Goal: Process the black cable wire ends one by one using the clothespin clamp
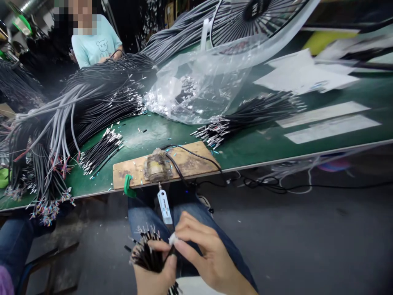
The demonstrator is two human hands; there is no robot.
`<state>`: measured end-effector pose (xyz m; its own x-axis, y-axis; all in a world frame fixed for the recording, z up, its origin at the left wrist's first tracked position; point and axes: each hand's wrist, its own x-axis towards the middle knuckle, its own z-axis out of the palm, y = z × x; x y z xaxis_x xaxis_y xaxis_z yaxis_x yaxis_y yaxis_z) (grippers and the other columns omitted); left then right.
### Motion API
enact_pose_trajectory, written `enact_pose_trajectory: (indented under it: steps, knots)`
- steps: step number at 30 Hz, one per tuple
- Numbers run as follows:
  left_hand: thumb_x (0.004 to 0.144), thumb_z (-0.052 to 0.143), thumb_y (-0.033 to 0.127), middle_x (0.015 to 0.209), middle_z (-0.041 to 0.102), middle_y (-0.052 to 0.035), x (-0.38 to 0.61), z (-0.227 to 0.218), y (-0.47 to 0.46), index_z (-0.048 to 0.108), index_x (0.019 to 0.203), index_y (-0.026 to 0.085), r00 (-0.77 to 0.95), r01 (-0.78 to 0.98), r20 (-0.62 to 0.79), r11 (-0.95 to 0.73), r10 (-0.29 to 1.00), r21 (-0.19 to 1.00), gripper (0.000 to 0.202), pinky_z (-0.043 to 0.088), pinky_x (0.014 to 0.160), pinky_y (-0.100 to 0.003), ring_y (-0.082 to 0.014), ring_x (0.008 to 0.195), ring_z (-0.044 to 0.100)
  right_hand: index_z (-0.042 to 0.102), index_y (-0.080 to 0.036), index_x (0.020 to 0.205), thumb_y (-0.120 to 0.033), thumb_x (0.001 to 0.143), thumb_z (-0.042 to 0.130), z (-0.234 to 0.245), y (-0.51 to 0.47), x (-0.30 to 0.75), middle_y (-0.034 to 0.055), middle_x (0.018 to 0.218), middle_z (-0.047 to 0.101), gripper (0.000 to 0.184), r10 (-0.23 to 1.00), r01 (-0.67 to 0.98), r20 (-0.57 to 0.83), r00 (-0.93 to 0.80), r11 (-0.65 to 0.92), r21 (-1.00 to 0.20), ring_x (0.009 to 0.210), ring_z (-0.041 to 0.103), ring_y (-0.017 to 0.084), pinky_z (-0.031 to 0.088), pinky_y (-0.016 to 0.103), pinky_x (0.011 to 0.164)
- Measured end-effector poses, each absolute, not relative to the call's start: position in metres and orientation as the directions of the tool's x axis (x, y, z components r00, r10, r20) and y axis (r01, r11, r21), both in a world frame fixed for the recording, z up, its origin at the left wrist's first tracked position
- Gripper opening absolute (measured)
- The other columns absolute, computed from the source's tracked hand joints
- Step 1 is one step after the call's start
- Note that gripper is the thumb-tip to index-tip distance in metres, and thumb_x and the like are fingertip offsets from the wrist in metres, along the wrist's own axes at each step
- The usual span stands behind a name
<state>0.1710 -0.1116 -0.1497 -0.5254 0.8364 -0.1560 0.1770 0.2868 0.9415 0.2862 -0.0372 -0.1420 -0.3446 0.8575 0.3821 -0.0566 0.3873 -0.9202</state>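
Observation:
My left hand (155,280) is closed around a bundle of short black cables (149,256), their stripped wire ends fanning upward. One cable from it leans right, toward my right hand (208,254). The thumb and fingers of that hand pinch a small white piece (172,239) at this cable's tip; whether it is a fitting or a cover I cannot tell. Both hands are above my lap, below the table edge. Just beyond them a light-blue tag-like tool (165,207) hangs from a small device (157,166) on a wooden board (196,157).
A green clamp (129,186) grips the board at the edge of the green table (251,149). Cut black cables (102,151), long grey cables (63,119), a clear plastic bag (196,90) and a fan (251,20) lie beyond. Another person (98,41) stands across the table.

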Motion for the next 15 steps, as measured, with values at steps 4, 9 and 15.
enact_pose_trajectory:
  steps: [4, 9, 15]
  knots:
    - [0.055, 0.073, 0.023, 0.053, 0.061, -0.0023, 0.172, -0.151, -0.118, 0.07, 0.057, 0.021, -0.559, 0.225, -0.12, 0.29, 0.82, 0.93, 0.004, 0.049, 0.053, -0.029, -0.0164, 0.049, 0.056, 0.05, -0.018, 0.061, -0.007, 0.081, 0.048, -0.143, -0.049, 0.283, -0.0001, 0.054, 0.049, 0.022, 0.879, 0.026, 0.454, -0.147, 0.462, -0.886, 0.052, 0.045, 0.012, 0.04, 0.028, 0.054]
    - [0.056, 0.073, 0.025, 0.054, 0.062, -0.0032, 0.174, -0.152, -0.119, 0.071, 0.056, 0.02, -0.563, 0.223, -0.126, 0.297, 0.817, 0.929, 0.006, 0.049, 0.055, -0.029, -0.0159, 0.049, 0.056, 0.052, -0.018, 0.064, -0.003, 0.076, 0.049, -0.147, -0.055, 0.277, 0.0004, 0.054, 0.051, 0.02, 0.863, 0.056, 0.504, -0.017, 0.505, -0.862, 0.052, 0.046, 0.013, 0.04, 0.027, 0.052]
    - [0.062, 0.071, 0.035, 0.058, 0.063, -0.004, 0.176, -0.157, -0.12, 0.069, 0.059, 0.017, -0.575, 0.115, -0.203, 0.324, 0.792, 0.939, 0.018, 0.049, 0.056, -0.027, -0.0158, 0.055, 0.057, 0.052, -0.017, 0.054, -0.008, 0.079, 0.049, -0.15, -0.051, 0.273, 0.0002, 0.049, 0.05, 0.027, 0.927, -0.033, 0.374, -0.029, 0.373, -0.927, 0.049, 0.046, 0.012, 0.041, 0.027, 0.05]
